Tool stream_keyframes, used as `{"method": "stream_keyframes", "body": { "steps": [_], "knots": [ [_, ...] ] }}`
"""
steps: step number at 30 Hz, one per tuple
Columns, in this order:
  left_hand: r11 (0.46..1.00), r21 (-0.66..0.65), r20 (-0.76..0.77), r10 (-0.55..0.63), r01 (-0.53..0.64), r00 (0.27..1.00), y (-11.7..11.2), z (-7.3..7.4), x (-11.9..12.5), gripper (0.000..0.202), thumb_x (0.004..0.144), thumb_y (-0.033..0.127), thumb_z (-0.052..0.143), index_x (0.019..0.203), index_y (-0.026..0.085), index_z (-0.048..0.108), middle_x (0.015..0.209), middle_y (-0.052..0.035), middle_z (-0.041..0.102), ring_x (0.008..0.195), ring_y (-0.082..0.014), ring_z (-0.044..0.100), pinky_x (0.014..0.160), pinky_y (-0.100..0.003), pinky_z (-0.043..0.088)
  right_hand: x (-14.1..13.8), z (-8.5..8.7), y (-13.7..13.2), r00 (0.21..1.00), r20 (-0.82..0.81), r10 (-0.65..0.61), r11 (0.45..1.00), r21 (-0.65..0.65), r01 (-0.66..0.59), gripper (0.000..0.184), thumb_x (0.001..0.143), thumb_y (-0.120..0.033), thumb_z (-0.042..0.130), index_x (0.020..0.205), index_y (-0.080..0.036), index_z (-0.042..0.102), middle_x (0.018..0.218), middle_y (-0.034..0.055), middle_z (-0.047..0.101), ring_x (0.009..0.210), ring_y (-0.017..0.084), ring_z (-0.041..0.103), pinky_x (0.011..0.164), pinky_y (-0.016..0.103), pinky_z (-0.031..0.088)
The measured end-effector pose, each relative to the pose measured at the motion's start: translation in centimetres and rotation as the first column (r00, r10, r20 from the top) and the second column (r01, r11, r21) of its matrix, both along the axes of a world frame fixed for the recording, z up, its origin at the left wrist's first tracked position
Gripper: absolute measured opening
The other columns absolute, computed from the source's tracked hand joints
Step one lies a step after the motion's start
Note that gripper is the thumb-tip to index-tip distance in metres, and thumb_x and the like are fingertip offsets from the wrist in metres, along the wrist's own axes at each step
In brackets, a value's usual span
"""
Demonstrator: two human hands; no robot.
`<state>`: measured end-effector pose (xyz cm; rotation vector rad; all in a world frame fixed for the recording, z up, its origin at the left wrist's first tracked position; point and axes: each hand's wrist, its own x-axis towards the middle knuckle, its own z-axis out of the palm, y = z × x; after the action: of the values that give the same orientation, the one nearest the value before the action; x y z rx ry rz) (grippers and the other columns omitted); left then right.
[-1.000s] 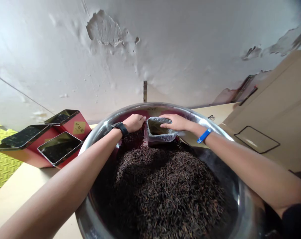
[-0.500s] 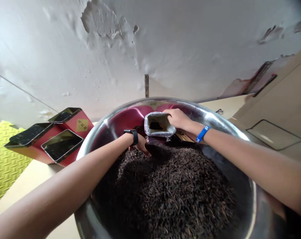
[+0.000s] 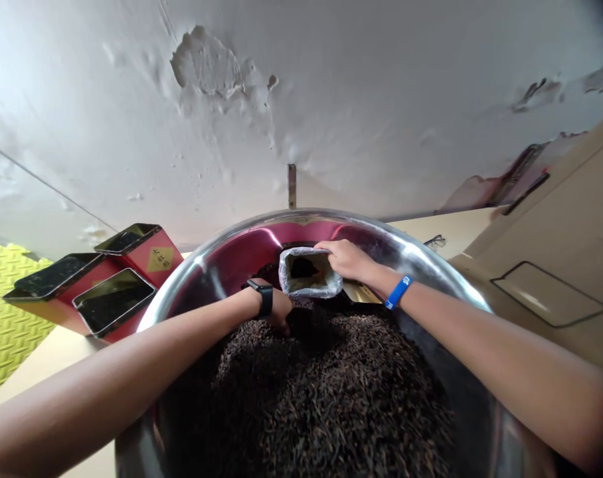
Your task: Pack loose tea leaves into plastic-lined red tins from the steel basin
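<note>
A large shiny metal basin point(image 3: 209, 262) holds a heap of dark, twisted dried leaves that look like tea leaves point(image 3: 351, 398). At the far side of the heap, my left hand point(image 3: 280, 311), below a black watch, reaches down into the leaves. Its fingertips are hidden there, so its grip does not show. My right hand point(image 3: 348, 257) is closed on the near-right rim of a tin lined with a clear plastic bag point(image 3: 337, 285). The tin lies tilted with its mouth towards me, and some dark leaves show inside. A blue band circles my right wrist.
Several red tins point(image 3: 149, 255) with dark openings stand left of the basin on a pale table point(image 3: 47, 368). Eyeglasses point(image 3: 435, 241) lie behind it at right, near a cardboard box point(image 3: 555, 265). A peeling wall point(image 3: 356, 119) rises behind; yellow foam matting point(image 3: 12, 318) is at far left.
The view has tilted up slightly, so everything sits lower in it. My left hand has pushed in closer beneath the tin's mouth, its fingers less visible. My right hand keeps its hold on the tin.
</note>
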<state>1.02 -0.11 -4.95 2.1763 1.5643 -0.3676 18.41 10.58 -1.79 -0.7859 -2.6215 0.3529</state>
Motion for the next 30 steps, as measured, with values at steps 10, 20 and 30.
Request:
{"method": "stream_keyframes", "body": {
  "steps": [10,20,30],
  "knots": [
    [0.985,-0.145,-0.048,-0.099,0.091,0.994,-0.5,4.3,0.5,0.037,0.064,0.044,0.062,0.089,0.017,0.065,0.077,-0.0031,0.065,0.066,-0.0142,0.056,0.063,-0.024,0.044,-0.5,0.7,0.2,0.992,-0.125,-0.014,1.000,-0.009,0.013,0.034,0.077,-0.014,0.037,0.094,-0.022,0.065,0.093,0.0051,0.066,0.082,0.018,0.059,0.068,0.028,0.042],
    [0.985,-0.085,0.381,-0.109,0.152,0.918,-1.1,8.9,-1.2,0.031,0.072,0.041,0.057,0.092,0.018,0.063,0.082,0.0001,0.064,0.072,-0.0105,0.055,0.065,-0.021,0.043,-0.4,0.7,0.5,0.990,-0.134,0.046,0.999,-0.009,-0.048,0.032,0.078,-0.016,0.037,0.093,-0.024,0.065,0.096,0.0032,0.066,0.082,0.017,0.059,0.071,0.029,0.042],
    [0.666,0.689,0.513,-0.169,-0.286,0.841,0.6,6.2,0.2,0.026,0.072,0.025,0.061,0.097,0.018,0.060,0.098,-0.0030,0.063,0.089,-0.0133,0.056,0.083,-0.028,0.042,-0.3,0.7,-0.4,0.983,-0.154,0.100,0.987,-0.108,-0.117,0.025,0.076,-0.017,0.041,0.087,-0.018,0.063,0.083,0.0036,0.066,0.073,0.017,0.057,0.062,0.026,0.040]
  ]
}}
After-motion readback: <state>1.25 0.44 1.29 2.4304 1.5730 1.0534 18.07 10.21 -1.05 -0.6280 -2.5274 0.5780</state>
